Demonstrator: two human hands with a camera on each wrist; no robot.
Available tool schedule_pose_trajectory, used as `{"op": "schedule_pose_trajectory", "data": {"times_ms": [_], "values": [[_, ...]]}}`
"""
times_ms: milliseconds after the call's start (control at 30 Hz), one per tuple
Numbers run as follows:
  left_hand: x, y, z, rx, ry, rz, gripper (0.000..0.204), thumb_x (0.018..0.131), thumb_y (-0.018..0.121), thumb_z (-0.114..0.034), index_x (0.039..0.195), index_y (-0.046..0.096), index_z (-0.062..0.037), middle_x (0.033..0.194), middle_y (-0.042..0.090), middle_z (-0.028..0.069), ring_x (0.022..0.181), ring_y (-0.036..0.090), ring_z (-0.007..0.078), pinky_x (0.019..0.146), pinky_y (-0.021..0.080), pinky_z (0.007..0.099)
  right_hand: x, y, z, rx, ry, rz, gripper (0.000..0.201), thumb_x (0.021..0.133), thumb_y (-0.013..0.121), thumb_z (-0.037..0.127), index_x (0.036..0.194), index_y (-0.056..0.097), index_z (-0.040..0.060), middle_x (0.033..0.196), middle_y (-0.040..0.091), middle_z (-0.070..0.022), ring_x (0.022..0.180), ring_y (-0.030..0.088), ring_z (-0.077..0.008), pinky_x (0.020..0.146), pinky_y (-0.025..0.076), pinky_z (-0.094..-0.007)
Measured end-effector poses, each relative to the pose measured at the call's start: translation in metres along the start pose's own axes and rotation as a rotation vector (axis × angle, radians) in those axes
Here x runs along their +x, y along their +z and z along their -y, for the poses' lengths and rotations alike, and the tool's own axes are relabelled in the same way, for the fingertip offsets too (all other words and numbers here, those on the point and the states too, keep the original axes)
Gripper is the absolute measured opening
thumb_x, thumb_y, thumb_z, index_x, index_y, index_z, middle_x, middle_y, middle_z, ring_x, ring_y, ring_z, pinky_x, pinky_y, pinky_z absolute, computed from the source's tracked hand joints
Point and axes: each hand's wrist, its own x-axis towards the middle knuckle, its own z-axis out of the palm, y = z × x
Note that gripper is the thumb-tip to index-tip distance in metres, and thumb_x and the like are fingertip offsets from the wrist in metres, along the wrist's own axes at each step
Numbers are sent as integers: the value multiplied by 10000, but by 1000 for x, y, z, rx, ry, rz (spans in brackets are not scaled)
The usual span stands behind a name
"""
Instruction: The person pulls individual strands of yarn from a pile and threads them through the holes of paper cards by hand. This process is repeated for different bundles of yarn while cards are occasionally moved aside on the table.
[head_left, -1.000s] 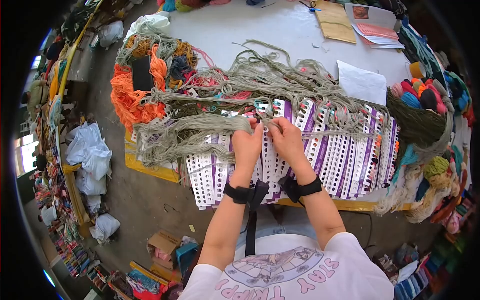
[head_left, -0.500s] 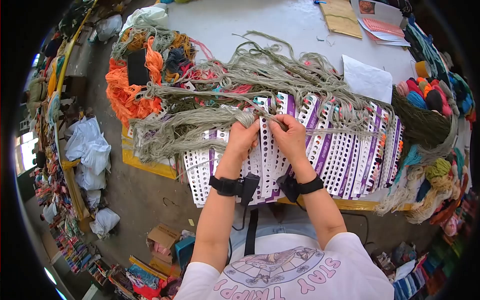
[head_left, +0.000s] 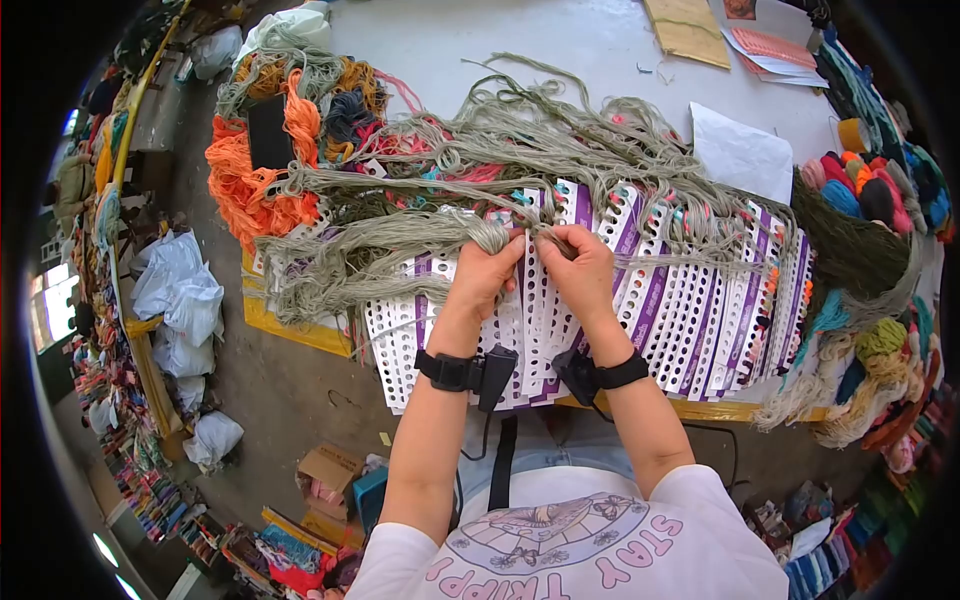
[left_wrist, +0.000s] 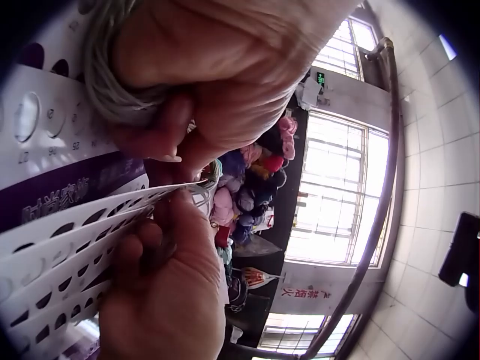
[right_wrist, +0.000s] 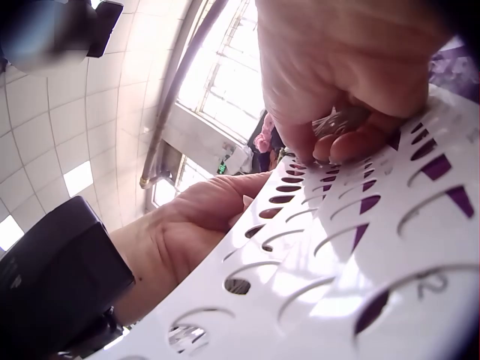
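My left hand (head_left: 484,272) grips a thick hank of grey-green thread (head_left: 375,250), whose loose length trails left across the cards. In the left wrist view, strands loop round the curled fingers of that hand (left_wrist: 217,67). Close beside it, my right hand (head_left: 582,268) pinches grey-green thread at the top of a white punched card (head_left: 530,300). The right wrist view shows the curled fingers of this hand (right_wrist: 352,82) round grey strands at the card's upper end. Both hands meet near the top holes, and the fingers hide the exact spot where the thread passes.
Many white and purple punched cards (head_left: 690,330) lie fanned to the right, threaded at their tops. Grey-green strands (head_left: 560,150) spread behind them. Orange yarn (head_left: 235,175) with a dark flat object (head_left: 268,132) sits back left. A white paper sheet (head_left: 742,152) lies back right.
My left wrist has swung outward to the left, and its hand has turned while keeping the hank. The right hand stays at the card's top, still pinching thread. The head view has shifted slightly.
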Motion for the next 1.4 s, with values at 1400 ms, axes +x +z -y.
{"op": "schedule_pose_trajectory", "data": {"times_ms": [1400], "values": [[-13, -23, -16, -178, 58, 41, 118, 803, 582, -167, 815, 573, -50, 743, 571, 11, 414, 335, 10, 362, 267, 161, 4, 0, -8, -183, -45, 81, 150, 735, 615, 151, 782, 608, 9, 687, 547, -94, 593, 540, -190, 549, 421, -289]]}}
